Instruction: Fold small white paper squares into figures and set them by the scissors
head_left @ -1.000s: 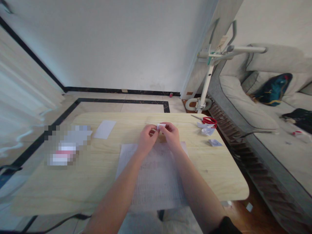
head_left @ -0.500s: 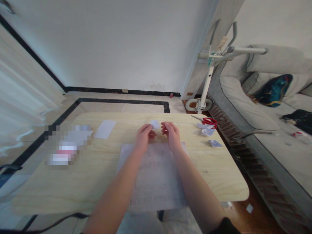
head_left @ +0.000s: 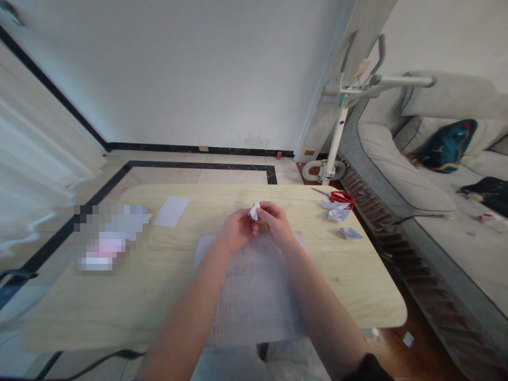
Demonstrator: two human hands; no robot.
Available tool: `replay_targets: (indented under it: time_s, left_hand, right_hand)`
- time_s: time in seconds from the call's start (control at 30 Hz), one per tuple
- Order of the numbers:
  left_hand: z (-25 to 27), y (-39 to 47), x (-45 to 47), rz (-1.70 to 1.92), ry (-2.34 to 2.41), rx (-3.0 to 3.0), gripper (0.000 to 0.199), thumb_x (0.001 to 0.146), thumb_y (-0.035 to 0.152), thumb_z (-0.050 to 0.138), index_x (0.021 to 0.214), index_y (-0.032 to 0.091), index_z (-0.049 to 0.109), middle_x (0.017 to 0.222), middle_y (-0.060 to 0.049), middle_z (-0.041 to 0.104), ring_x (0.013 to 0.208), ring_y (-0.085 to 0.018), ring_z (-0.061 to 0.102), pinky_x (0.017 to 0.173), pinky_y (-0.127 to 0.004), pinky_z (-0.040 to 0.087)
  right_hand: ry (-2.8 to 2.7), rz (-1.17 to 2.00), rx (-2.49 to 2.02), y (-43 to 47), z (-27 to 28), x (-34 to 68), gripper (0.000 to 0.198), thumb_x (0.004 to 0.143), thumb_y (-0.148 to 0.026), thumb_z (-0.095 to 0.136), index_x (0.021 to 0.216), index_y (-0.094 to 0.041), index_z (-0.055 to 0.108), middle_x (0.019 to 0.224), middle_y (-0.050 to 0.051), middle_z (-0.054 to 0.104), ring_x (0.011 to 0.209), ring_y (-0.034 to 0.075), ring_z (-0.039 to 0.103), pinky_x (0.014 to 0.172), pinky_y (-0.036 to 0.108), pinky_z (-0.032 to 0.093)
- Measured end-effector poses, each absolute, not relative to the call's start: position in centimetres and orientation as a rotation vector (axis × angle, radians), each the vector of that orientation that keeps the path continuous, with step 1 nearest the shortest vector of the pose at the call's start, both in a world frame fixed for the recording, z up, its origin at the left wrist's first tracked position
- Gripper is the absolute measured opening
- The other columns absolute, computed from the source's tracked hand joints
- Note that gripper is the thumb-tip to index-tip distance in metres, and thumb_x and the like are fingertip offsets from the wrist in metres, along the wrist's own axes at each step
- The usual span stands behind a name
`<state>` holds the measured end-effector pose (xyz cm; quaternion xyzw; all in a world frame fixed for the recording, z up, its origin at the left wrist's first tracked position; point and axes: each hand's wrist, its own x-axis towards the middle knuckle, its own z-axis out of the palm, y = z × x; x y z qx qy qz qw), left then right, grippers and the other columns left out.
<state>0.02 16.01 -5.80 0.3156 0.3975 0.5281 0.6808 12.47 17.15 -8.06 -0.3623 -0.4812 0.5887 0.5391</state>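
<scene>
A small folded piece of white paper (head_left: 255, 211) is pinched between my two hands above the far half of the table. My left hand (head_left: 237, 228) is closed on its left side, with the fingertips partly hidden. From the right, my right hand (head_left: 275, 221) grips the same piece between thumb and fingers. Beneath my forearms lies a large printed sheet (head_left: 254, 296), flat on the wooden table (head_left: 159, 286). Its print is too blurred to read.
At the table's far right lie red-handled scissors (head_left: 340, 199), touching folded paper pieces (head_left: 338, 212). Another folded paper (head_left: 351, 233) sits nearer. To the left are a blank white sheet (head_left: 171, 211) and a pixelated item (head_left: 115, 233). Beyond the right edge stands a grey sofa (head_left: 405, 185).
My right hand has moved left to meet my left hand, and now both grip the paper. The paper looks more folded and upright than before.
</scene>
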Motion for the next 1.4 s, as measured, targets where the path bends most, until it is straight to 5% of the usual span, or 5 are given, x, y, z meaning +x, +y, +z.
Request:
replay_targets:
  time_s: [0.43,0.7,1.4]
  left_hand:
    - [-6.6,15.6,0.2,1.466,1.463,1.422,0.019,0.083,0.032,0.050,0.072,0.018,0.055,0.069,0.000,0.058,0.067,-0.013,0.056,0.063,-0.024,0.044]
    - [-8.2,16.3,0.0,1.299,1.569,1.626,0.028,0.087,0.044,0.049,0.087,0.019,0.062,0.083,-0.004,0.066,0.069,-0.015,0.060,0.067,-0.028,0.047]
    - [-8.8,16.6,-0.1,1.264,1.672,1.809,0.016,0.086,0.029,0.051,0.081,0.018,0.061,0.081,-0.005,0.064,0.070,-0.016,0.059,0.068,-0.029,0.046]
  right_hand:
    - [-1.161,1.038,-1.133,18.0,-8.6,12.8,0.018,0.073,-0.036,0.064,0.071,-0.018,0.060,0.062,-0.001,0.058,0.057,0.012,0.052,0.056,0.025,0.042]
    - [-1.375,0.746,-1.213,17.2,-8.2,12.1,0.012,0.077,-0.031,0.059,0.076,-0.019,0.059,0.067,0.000,0.060,0.060,0.014,0.054,0.059,0.027,0.044]
    - [-1.636,0.491,-1.251,16.9,-8.7,12.2,0.015,0.076,-0.021,0.055,0.090,-0.019,0.061,0.078,0.003,0.062,0.067,0.016,0.054,0.063,0.029,0.046]
